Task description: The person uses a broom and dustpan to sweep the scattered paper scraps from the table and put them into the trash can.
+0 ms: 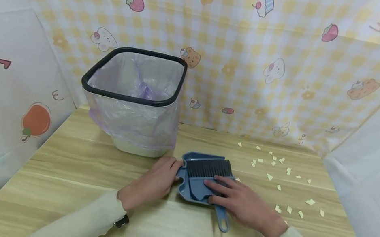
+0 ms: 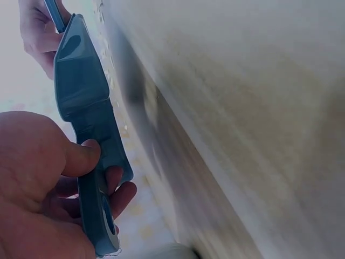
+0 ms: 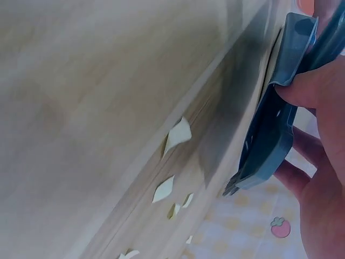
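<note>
My left hand (image 1: 159,175) grips the handle of a blue dustpan (image 1: 182,193), thumb on one side and fingers curled round the other in the left wrist view. A matching hand brush (image 1: 197,188) lies over the dustpan, its dark bristles (image 1: 208,168) toward the far side and its looped handle (image 1: 222,218) toward the near right. My right hand (image 1: 241,202) holds the brush's body, with the thumb and fingers at opposite edges. Small pale scraps (image 1: 269,177) lie scattered on the tabletop to the right; several also show in the right wrist view.
Behind my left hand stands a bin with a black rim (image 1: 130,98), lined with a translucent purplish bag (image 1: 138,121). The wood-grain table (image 1: 68,166) ends at a yellow checked cloth (image 1: 224,37) at the back. White sheets hang at both sides.
</note>
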